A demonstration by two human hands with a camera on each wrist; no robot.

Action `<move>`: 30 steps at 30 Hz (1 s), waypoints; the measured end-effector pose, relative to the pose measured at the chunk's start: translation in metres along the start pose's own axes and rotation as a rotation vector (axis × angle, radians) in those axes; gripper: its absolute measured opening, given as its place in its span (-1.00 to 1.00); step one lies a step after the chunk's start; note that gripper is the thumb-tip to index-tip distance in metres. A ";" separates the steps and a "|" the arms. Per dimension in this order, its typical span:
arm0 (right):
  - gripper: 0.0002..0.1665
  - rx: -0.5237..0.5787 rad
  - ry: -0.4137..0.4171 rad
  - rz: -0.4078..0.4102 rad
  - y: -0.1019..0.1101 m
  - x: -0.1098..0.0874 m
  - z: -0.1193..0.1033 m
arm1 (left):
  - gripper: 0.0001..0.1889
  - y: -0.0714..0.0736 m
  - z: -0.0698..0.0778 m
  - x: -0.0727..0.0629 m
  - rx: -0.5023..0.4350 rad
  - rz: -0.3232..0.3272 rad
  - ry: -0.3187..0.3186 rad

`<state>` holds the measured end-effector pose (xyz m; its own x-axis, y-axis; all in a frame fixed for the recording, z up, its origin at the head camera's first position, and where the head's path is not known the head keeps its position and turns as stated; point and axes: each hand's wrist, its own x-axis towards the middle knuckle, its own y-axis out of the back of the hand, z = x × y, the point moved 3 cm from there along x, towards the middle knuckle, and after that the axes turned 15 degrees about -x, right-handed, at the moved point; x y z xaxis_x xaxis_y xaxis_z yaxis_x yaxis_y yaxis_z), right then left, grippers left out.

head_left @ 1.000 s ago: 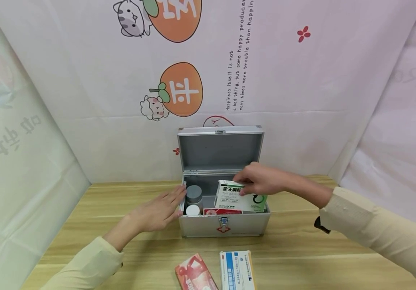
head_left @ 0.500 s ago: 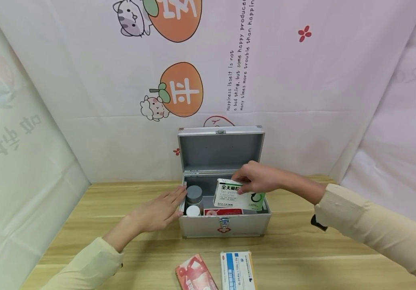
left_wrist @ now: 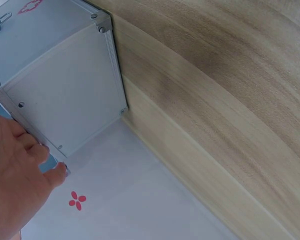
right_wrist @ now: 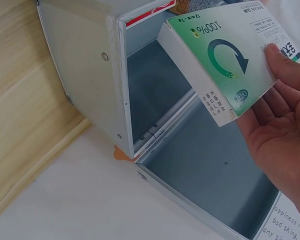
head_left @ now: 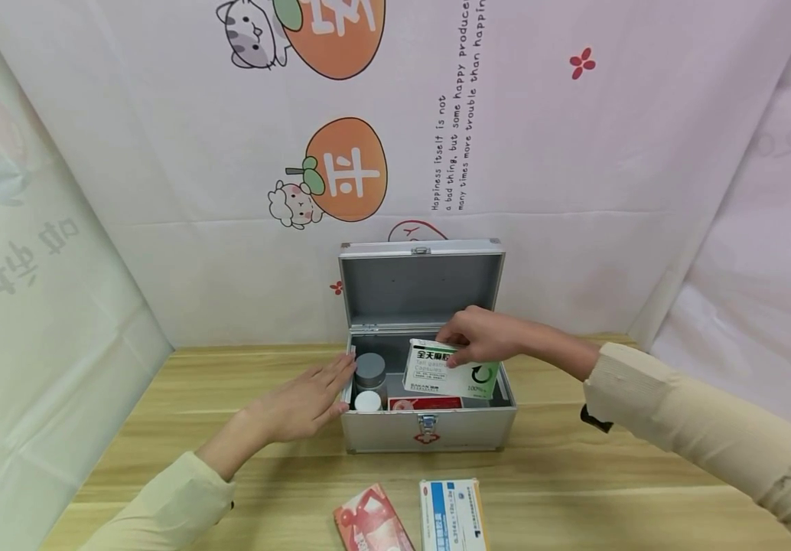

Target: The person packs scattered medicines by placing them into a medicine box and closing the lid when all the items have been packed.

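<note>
An aluminium first-aid case (head_left: 382, 433) stands on the table with its lid (head_left: 423, 289) raised. My right hand (head_left: 483, 337) pinches a white and green capsule box (right_wrist: 225, 55) by its upper edge, thumb on the printed face. In the head view the box hangs tilted over the case opening. My left hand (head_left: 299, 402) lies along the case's left rim, its fingers touching the edge in the left wrist view. Inside the case, at the left, are a grey-lidded jar (head_left: 370, 367) and a white-capped bottle (head_left: 367, 401). Beside them lies a red box (head_left: 426, 403), partly hidden.
A pink-red box (head_left: 372, 520) and a white and blue medicine box (head_left: 452, 514) lie on the wooden table (head_left: 285, 497) in front of the case, both cut off by the view's edge. A printed white cloth (head_left: 547, 153) hangs behind the case.
My right hand has shifted slightly left with the capsule box, uncovering more of the case's right end. My left hand stays at the left rim.
</note>
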<state>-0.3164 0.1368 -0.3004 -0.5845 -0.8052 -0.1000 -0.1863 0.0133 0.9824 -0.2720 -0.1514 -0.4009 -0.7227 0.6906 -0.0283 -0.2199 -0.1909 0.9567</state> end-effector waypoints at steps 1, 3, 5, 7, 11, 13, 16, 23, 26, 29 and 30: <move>-0.90 0.004 -0.004 -0.005 -0.001 0.001 0.001 | -0.30 0.000 0.000 0.000 0.001 -0.001 0.001; -0.91 0.011 -0.007 -0.014 -0.002 0.003 0.002 | -0.30 -0.001 0.000 0.000 0.001 -0.004 0.001; -0.91 0.012 0.002 -0.020 -0.004 0.005 0.003 | -0.30 -0.001 -0.001 -0.001 0.001 -0.005 0.000; -0.92 0.010 0.002 -0.029 -0.006 0.008 0.004 | -0.30 -0.001 -0.001 -0.001 -0.001 -0.005 0.000; -0.96 0.013 0.001 -0.051 -0.010 0.013 0.007 | -0.29 0.000 -0.001 -0.001 -0.003 0.000 -0.005; -0.96 0.022 -0.004 -0.068 -0.013 0.015 0.009 | -0.30 0.001 -0.001 0.000 -0.002 0.000 -0.009; -0.94 0.033 -0.006 -0.091 -0.016 0.019 0.010 | -0.30 0.001 0.000 0.000 -0.005 -0.001 -0.013; -0.90 0.018 0.001 -0.120 -0.024 0.030 0.010 | -0.29 0.001 -0.001 0.000 -0.006 -0.002 -0.009; -0.90 0.005 0.003 -0.139 -0.026 0.033 0.009 | -0.29 0.001 -0.002 0.000 -0.009 -0.001 -0.005; -0.91 -0.006 0.002 -0.157 -0.029 0.037 0.009 | -0.29 0.001 -0.003 0.000 -0.014 -0.006 0.003; -0.91 -0.009 0.000 -0.163 -0.030 0.038 0.010 | -0.29 0.001 -0.004 0.000 -0.015 -0.007 0.005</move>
<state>-0.3406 0.1118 -0.3348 -0.5470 -0.7965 -0.2577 -0.2711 -0.1227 0.9547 -0.2748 -0.1540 -0.4010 -0.7242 0.6887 -0.0362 -0.2347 -0.1967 0.9520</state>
